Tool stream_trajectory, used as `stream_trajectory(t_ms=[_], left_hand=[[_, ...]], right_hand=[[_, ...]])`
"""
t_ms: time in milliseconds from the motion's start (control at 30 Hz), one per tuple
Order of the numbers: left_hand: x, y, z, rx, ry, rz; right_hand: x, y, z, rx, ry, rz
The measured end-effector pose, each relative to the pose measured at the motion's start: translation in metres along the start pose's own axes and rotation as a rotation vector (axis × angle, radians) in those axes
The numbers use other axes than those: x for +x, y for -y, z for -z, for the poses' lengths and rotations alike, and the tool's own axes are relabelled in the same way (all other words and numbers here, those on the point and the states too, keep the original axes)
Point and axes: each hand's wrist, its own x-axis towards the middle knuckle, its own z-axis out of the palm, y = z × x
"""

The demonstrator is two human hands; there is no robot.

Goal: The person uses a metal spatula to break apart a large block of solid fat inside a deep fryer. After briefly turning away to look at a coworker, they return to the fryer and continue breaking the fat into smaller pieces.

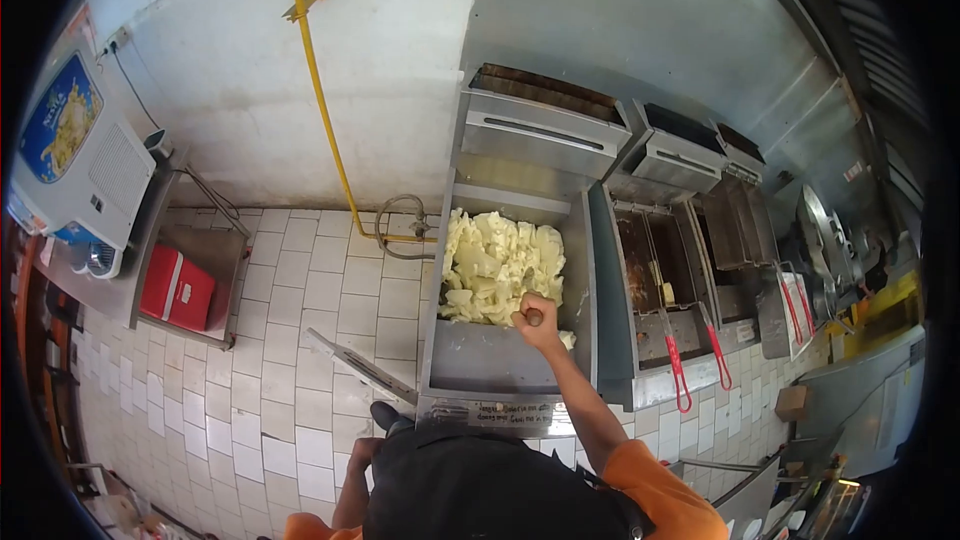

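My right hand (540, 318) is closed round the upright wooden handle (535, 317) of a tool. The tool's lower end is hidden under my hand. It is at the near edge of a heap of pale yellow, soft-looking lumps, like solid fat (502, 262). The lumps fill the back of a deep steel fryer tank (490, 368), and a small piece lies to the right of my hand. My left hand (365, 452) hangs low at my left side, beside the dark apron (460, 485). Its fingers are mostly hidden.
On the right stand more fryer wells with wire baskets (735, 225) and red handles (678, 370). An open metal door (360, 365) juts out at the left front. A yellow gas pipe (325, 105) runs down the wall. A red cooler (178, 290) sits under the left counter.
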Motion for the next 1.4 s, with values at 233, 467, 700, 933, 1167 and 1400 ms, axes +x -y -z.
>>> stream_trajectory(t_ms=[233, 467, 700, 933, 1167, 1400], left_hand=[[-0.010, 0.029, 0.007, -0.477, -0.062, 0.184], [0.011, -0.005, 0.032, -0.921, 0.001, 0.576], [0.034, -0.015, 0.029, -0.583, 0.007, 0.172], [0.042, 0.009, 0.034, -0.319, 0.094, 0.157], [0.004, -0.012, 0.051, -0.867, -0.061, 0.584], [-0.010, 0.000, 0.020, -0.289, -0.043, -0.041]], right_hand=[[0.063, 0.068, 0.051, 0.175, -0.232, 0.117], [0.110, 0.166, 0.108, 0.348, -0.245, 0.126], [0.098, 0.187, 0.125, 0.380, -0.153, 0.313], [0.057, 0.063, 0.093, 0.301, -0.181, 0.243], [0.051, 0.090, 0.100, 0.246, -0.136, 0.150], [0.077, 0.148, 0.127, 0.328, -0.200, 0.210]])
